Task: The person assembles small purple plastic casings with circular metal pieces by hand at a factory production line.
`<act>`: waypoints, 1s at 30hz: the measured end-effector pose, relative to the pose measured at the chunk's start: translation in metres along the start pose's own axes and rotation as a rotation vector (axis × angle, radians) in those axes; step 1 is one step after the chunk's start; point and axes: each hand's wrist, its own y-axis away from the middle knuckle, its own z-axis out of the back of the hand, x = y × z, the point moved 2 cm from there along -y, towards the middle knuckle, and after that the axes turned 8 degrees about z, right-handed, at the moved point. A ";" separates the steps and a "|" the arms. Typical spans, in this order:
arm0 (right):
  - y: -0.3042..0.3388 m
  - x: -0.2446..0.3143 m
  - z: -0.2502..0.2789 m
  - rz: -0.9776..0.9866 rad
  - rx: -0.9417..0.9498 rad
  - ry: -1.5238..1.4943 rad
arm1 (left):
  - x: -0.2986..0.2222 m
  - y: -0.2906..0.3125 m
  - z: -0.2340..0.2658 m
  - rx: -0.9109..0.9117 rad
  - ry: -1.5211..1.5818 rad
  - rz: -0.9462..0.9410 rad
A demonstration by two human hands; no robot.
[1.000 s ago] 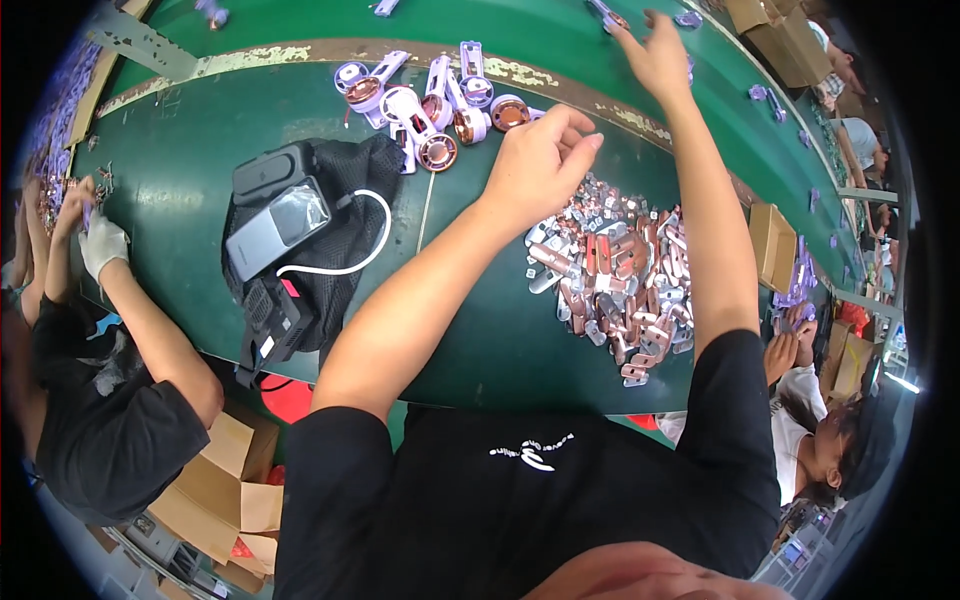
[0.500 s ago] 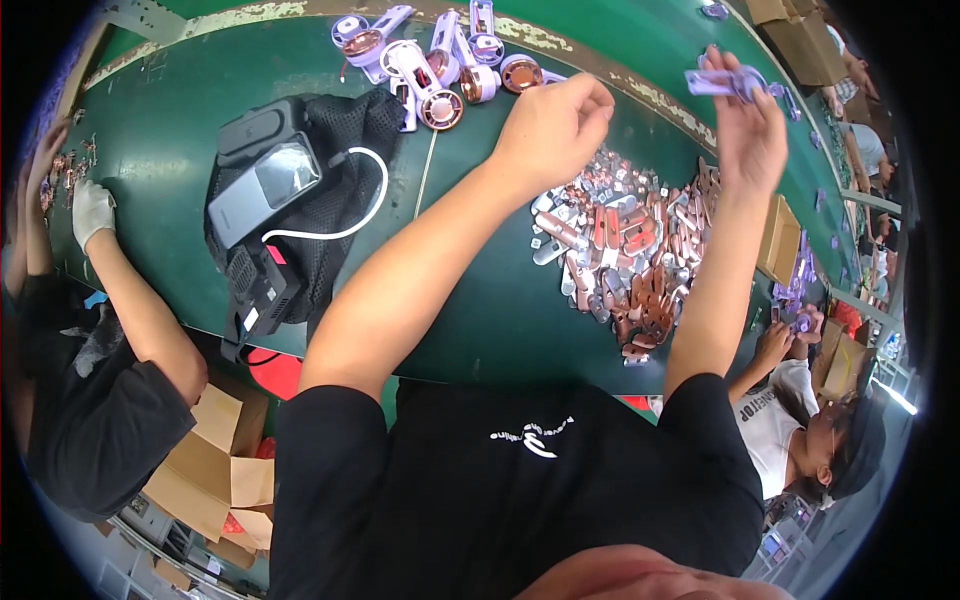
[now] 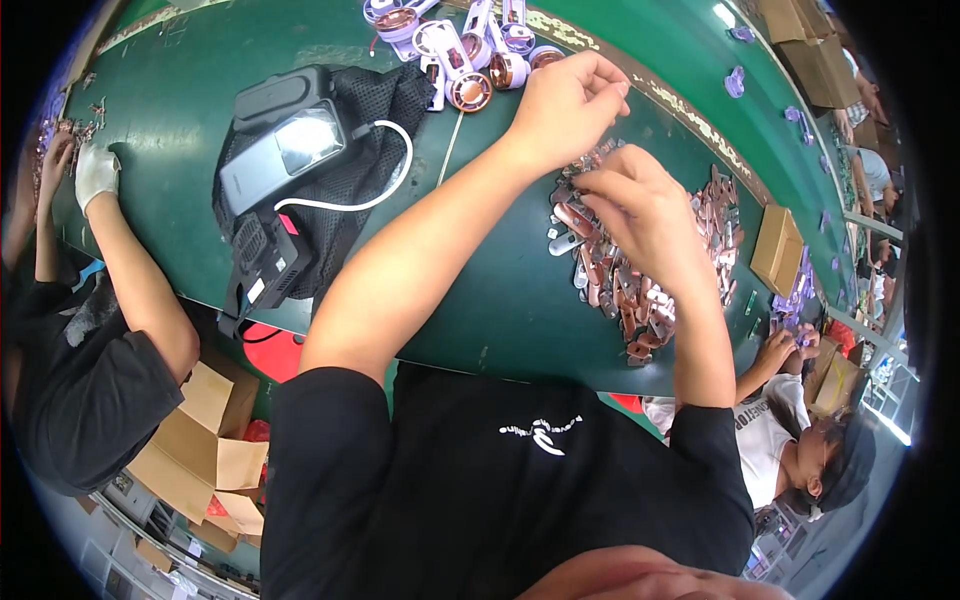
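Observation:
My left hand (image 3: pixel 572 112) is raised over the far side of the pile, its fingers curled in and the thumb close to the fingertips; whatever they hold cannot be made out. My right hand (image 3: pixel 655 220) reaches down over the pile of small brown, silver and clear parts (image 3: pixel 640 310). Its thumb and forefinger come together at the pile's left edge, and anything between them is too small to tell. Beyond my left hand lie several purple handheld fans (image 3: pixel 468 60) with brown round heads. Another purple fan piece (image 3: pixel 735 82) rests on the green belt (image 3: pixel 690 50).
On the green table (image 3: pixel 470 290), left of my arm, a black mesh bag (image 3: pixel 385 95) lies under a grey device (image 3: pixel 285 160) with a white cable. An open carton (image 3: pixel 777 250) stands at the right. Co-workers sit on both sides; the left one wears a white glove (image 3: pixel 97 175).
My right hand has left the purple fan piece by the belt and come back to the parts pile. The left hand stays closed near the same place. The view has shifted a little.

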 end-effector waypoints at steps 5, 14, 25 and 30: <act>-0.013 -0.005 -0.008 0.057 0.099 0.129 | -0.002 0.001 0.000 0.003 0.000 0.018; -0.005 -0.030 0.018 -0.069 0.098 0.032 | -0.006 0.005 -0.002 0.147 -0.065 -0.017; -0.013 -0.053 0.036 -0.224 -0.291 0.085 | -0.007 0.010 -0.002 0.039 -0.522 -0.437; -0.009 -0.069 0.034 -0.278 -0.234 0.017 | -0.008 0.004 0.003 -0.136 -0.435 -0.404</act>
